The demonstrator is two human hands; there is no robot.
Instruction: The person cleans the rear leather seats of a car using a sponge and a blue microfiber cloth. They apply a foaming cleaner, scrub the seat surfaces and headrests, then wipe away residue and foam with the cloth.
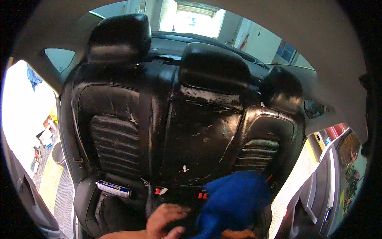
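Note:
Before me is a car's black leather rear seat (pixel 203 134), with white foam-like marks on the middle backrest and below its headrest (pixel 215 65). My left hand (pixel 167 221) is low in the middle, blurred, fingers curled over the seat cushion; a small dark thing may lie beneath them, but I cannot tell. A blue cloth (pixel 235 200) hangs over my right hand (pixel 238 234), which shows only in part under its lower edge. An aerosol can (pixel 113 188) lies on its side on the seat, at the foot of the left backrest.
Red seat belt buckles (pixel 202 195) stand at the base of the middle backrest. Both rear doors are open; the right one (pixel 316 185) shows its handle. Outside on the left, a bucket (pixel 58 154) and various items are on the tiled floor. Headrests rise before the rear window.

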